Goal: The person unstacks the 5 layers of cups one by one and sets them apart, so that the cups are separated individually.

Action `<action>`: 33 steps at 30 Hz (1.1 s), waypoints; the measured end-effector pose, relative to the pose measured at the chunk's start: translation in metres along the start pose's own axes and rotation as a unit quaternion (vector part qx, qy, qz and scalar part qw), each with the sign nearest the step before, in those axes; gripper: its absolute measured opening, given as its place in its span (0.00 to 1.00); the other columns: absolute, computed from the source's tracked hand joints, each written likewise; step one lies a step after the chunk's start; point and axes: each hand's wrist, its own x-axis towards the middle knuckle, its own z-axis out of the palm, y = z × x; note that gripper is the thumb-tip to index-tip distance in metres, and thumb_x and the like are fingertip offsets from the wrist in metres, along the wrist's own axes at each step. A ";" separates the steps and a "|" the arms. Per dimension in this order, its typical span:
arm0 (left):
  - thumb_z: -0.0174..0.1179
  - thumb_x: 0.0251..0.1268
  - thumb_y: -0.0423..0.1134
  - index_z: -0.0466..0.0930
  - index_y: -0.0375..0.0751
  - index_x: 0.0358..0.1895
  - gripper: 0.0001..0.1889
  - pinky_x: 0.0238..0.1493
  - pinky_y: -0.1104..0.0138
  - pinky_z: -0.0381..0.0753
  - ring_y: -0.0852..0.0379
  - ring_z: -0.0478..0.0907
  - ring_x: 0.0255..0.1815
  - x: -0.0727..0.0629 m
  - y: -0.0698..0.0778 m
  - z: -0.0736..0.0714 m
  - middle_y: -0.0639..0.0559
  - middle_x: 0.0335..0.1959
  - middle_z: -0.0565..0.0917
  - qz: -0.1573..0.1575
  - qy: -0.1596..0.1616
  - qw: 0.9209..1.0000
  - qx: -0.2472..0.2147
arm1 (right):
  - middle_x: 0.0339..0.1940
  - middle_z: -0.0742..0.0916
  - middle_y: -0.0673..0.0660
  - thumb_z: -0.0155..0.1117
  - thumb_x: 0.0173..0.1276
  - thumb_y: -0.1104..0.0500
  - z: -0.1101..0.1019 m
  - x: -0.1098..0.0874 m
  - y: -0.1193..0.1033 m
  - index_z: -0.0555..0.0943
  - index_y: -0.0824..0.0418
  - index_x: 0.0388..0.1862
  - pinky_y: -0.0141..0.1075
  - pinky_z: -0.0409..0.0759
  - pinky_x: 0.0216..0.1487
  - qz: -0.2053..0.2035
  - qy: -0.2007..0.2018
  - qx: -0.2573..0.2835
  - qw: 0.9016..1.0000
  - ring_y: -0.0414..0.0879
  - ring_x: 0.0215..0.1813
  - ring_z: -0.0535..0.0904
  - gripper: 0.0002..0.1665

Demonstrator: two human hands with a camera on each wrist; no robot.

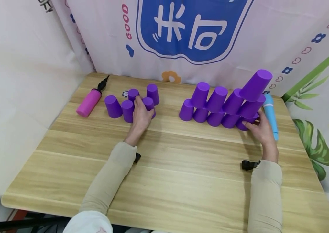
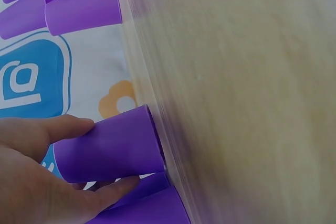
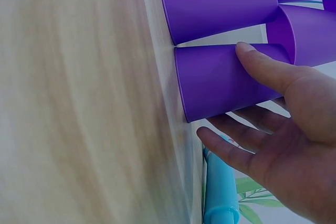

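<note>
On the left, my left hand (image 1: pixel 142 117) holds an upside-down purple cup (image 2: pixel 113 148), thumb on one side and fingers on the other. Several more purple cups (image 1: pixel 113 106) stand mouth-down around that hand. To the right rises a stack of purple cups in tiers, with a single top cup (image 1: pixel 257 84) over the right end of the second tier. My right hand (image 1: pixel 261 129) grips the rightmost bottom cup (image 3: pixel 226 80); its thumb lies on the near side and its fingers reach round the far side. A second-tier cup (image 3: pixel 312 35) rests on that bottom cup.
A pink hand pump (image 1: pixel 89 103) with a black nozzle lies at the table's left. Beside my right hand lies a light-blue cylindrical thing (image 1: pixel 270 118). Behind the cups, a printed cloth (image 1: pixel 109 48) hangs at the back edge of the wooden table (image 1: pixel 187 181).
</note>
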 end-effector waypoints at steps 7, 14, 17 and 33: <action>0.68 0.55 0.30 0.56 0.34 0.63 0.36 0.59 0.47 0.72 0.35 0.72 0.57 -0.003 -0.004 0.005 0.35 0.59 0.68 0.004 -0.014 1.000 0.010 | 0.64 0.69 0.72 0.62 0.68 0.59 0.000 -0.001 0.005 0.50 0.64 0.76 0.58 0.66 0.65 0.002 -0.006 0.001 1.000 0.66 0.64 0.66 0.45; 0.65 0.58 0.32 0.53 0.36 0.72 0.40 0.56 0.45 0.74 0.37 0.65 0.64 -0.019 0.034 -0.008 0.34 0.65 0.64 0.107 -0.005 0.991 0.078 | 0.64 0.69 0.72 0.62 0.68 0.59 -0.002 -0.001 0.006 0.51 0.63 0.76 0.57 0.66 0.65 0.002 -0.002 -0.004 1.000 0.66 0.64 0.66 0.44; 0.66 0.59 0.34 0.58 0.37 0.70 0.37 0.58 0.51 0.75 0.42 0.63 0.66 -0.017 0.070 -0.008 0.37 0.66 0.65 0.157 -0.013 0.986 0.055 | 0.64 0.70 0.71 0.63 0.68 0.59 -0.003 0.000 0.006 0.51 0.62 0.76 0.56 0.66 0.65 -0.001 0.006 -0.005 1.000 0.64 0.64 0.67 0.44; 0.67 0.59 0.49 0.54 0.49 0.73 0.41 0.57 0.78 0.67 0.66 0.64 0.61 -0.013 0.237 0.079 0.55 0.65 0.64 0.261 -0.271 0.908 -0.184 | 0.63 0.71 0.68 0.64 0.67 0.61 0.000 0.005 0.008 0.55 0.62 0.75 0.54 0.68 0.65 -0.008 0.006 0.008 1.000 0.62 0.63 0.68 0.43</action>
